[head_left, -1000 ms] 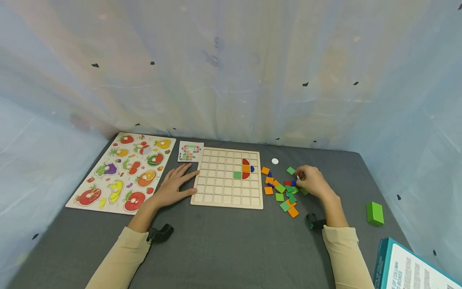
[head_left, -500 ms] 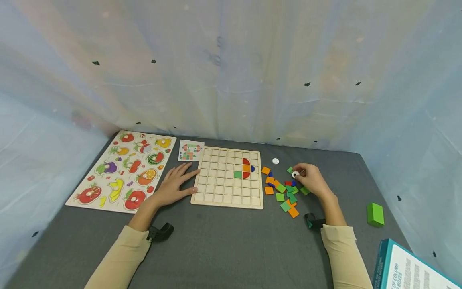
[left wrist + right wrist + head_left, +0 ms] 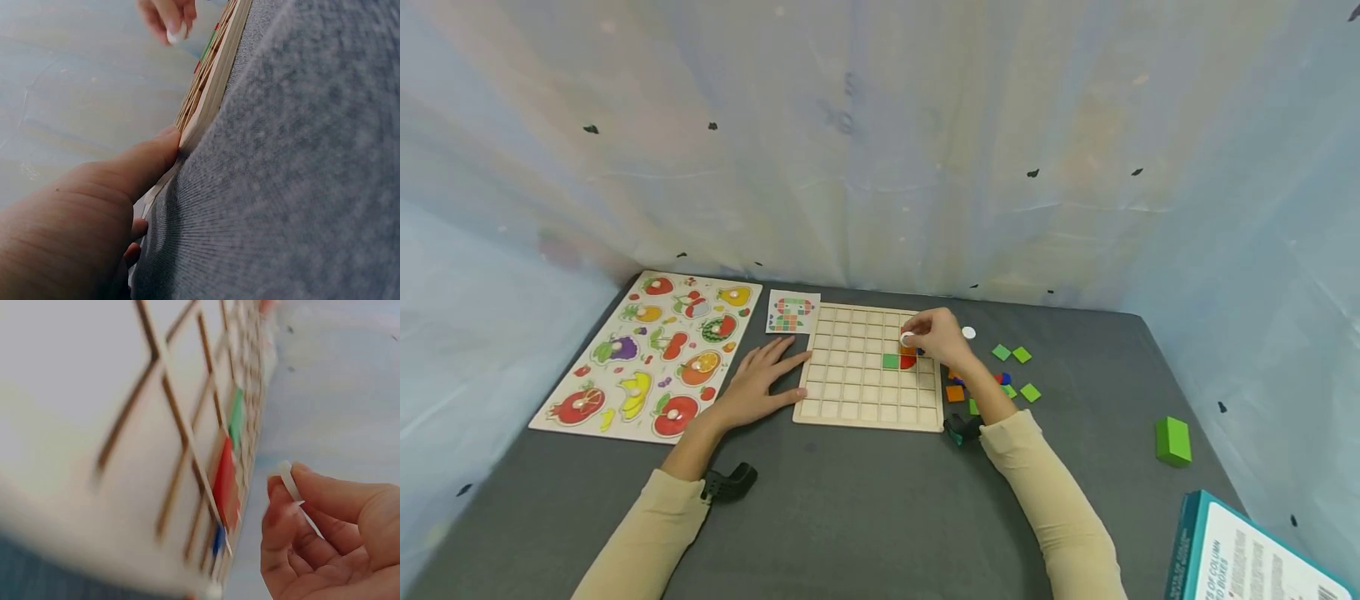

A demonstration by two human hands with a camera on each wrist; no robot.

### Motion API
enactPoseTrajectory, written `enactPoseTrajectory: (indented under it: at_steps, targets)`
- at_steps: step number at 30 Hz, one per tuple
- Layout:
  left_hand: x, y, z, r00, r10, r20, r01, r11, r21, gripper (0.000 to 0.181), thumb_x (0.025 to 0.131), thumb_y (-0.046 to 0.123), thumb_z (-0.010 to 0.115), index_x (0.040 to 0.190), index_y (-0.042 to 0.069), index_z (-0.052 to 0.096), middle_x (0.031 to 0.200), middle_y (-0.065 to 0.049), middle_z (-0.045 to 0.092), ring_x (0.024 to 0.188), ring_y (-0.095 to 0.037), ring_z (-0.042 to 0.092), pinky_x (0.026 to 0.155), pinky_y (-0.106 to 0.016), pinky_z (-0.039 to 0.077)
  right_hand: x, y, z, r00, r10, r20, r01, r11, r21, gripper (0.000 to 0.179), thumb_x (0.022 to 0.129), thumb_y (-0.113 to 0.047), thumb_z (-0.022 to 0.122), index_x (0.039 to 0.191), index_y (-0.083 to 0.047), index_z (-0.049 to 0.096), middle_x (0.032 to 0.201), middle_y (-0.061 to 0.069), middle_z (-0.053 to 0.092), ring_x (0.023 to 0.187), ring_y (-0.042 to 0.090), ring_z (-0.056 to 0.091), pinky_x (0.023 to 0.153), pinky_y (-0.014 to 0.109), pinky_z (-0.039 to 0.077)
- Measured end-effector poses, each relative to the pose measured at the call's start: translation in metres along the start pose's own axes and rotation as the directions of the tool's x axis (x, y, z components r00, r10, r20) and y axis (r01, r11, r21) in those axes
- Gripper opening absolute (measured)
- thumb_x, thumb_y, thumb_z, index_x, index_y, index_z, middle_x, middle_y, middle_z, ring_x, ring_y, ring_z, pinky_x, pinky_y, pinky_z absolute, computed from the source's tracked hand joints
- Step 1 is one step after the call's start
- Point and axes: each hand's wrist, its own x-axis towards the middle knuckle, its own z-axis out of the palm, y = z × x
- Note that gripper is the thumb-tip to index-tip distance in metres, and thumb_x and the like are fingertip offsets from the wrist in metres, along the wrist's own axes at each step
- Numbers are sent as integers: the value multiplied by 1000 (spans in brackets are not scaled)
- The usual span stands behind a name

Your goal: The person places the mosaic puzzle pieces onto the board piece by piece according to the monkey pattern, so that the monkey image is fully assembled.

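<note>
My right hand [image 3: 942, 335] pinches a small white disc [image 3: 907, 340] between thumb and fingers above the wooden grid board [image 3: 850, 392]. In the right wrist view the disc [image 3: 288, 481] shows edge-on, apart from the board; a thin white sliver [image 3: 312, 523] also shows among the fingers. A green square [image 3: 891, 362] and a red piece [image 3: 907, 362] lie in the grid, with an orange and a blue piece partly hidden by the hand. My left hand [image 3: 752, 393] lies spread on the table, thumb and a fingertip touching the board's left edge.
Loose coloured tiles [image 3: 1030, 392] lie right of the board, partly hidden by the right forearm. Another white disc [image 3: 969, 332] sits behind them. A pattern card [image 3: 793, 312] and fruit puzzle [image 3: 647, 358] lie left; a green block [image 3: 1173, 442] and teal box [image 3: 1262, 550] stand right.
My right hand has lifted the white disc from the loose tiles and moved left with it, over the board. The left hand stays in place at the board's edge.
</note>
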Motion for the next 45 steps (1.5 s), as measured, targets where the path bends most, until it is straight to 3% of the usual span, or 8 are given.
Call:
enactPoseTrajectory:
  at_steps: [10,15,20,24,27,32,38,45]
  targets:
    - [-1,5,-1,1000,-7,8,7,1000,-16,69,94,41,68,153,16,43,162,-19,22,150,-40,12,115,-65,4,21,-7,36,1000,19,6,-16,943,-333,7,85,-13,80,90,-11,76,80,1,65,71,17,59,63,33,45]
    - [-2,3,-2,1000,-9,6,9,1000,-3,69,94,40,68,154,16,43,162,-19,21,150,-40,12,115,-65,4,17,-12,31,1000,-9,20,16,918,-396,17,93,-20,74,106,-9,76,75,4,61,59,20,53,51,29,36]
    - [-1,3,-2,1000,-5,6,5,1000,-7,69,94,40,68,154,16,43,162,-19,22,150,-40,12,115,-66,4,-4,-19,16,985,-80,152,151,821,-551,40,99,-28,65,132,-6,65,124,17,63,112,37,57,82,44,50]
    - [0,1,-2,1000,-2,0,2,1000,-5,69,94,41,68,154,17,43,162,-19,22,150,-40,13,114,-66,5,-22,-20,9,940,-28,341,246,747,-617,60,102,-41,56,152,-10,43,161,15,28,148,43,16,110,68,24]
    - [0,0,-2,1000,-1,-1,1,1000,2,69,94,42,67,154,17,43,162,-19,22,150,-40,13,114,-66,5,-30,-17,11,910,3,414,272,750,-603,67,103,-47,50,157,-11,33,165,11,19,151,41,5,111,71,14]
    - [0,0,-1,1000,-4,3,4,1000,-2,69,94,42,67,154,17,43,162,-19,22,150,-40,12,115,-65,4,-35,-10,16,901,-31,433,296,774,-560,68,103,-47,50,157,-9,32,165,10,20,151,39,5,113,71,11]
    - [0,0,0,1000,-3,-2,3,1000,-6,69,94,43,67,153,17,43,162,-19,22,150,-40,13,114,-66,4,-37,1,0,941,-120,315,264,844,-468,59,102,-36,57,151,-6,43,161,17,27,149,44,12,112,71,12]
    - [-1,-1,0,1000,-7,1,7,1000,-2,69,94,44,67,154,19,43,163,-17,21,150,-39,13,115,-66,4,-41,47,-55,999,-28,45,48,837,-546,43,100,-21,63,137,0,59,147,28,43,135,51,35,103,72,27]
